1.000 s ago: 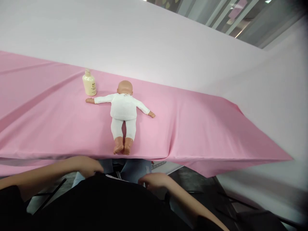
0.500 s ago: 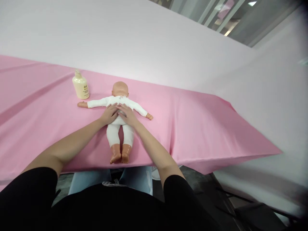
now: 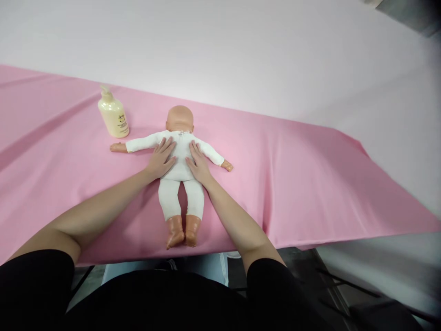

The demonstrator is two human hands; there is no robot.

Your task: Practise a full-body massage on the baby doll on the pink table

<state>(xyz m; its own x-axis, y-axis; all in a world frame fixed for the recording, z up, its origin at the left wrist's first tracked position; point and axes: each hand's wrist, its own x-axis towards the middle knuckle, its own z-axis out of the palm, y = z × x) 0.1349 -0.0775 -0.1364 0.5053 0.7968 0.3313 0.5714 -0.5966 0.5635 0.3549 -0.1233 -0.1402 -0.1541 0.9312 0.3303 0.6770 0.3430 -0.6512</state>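
Observation:
A baby doll with a white cloth body lies face down, its head away from me and its arms spread. My left hand rests flat on the left side of its back, fingers stretched toward the shoulder. On the right side of the back lies my right hand, also flat with fingers extended. A strip of white cloth shows between the two hands. Beyond the doll's left-pointing arm stands a pale yellow pump bottle, touched by neither hand.
The doll and bottle are on a table covered with a pink cloth, creased in places. Behind it rises a white wall. The table's near edge runs just past the doll's feet, above my legs. Dark chair parts show at lower right.
My hands have moved apart, from nearly meeting at the middle of the doll's back out to its two sides. The view has tilted down a little and come closer.

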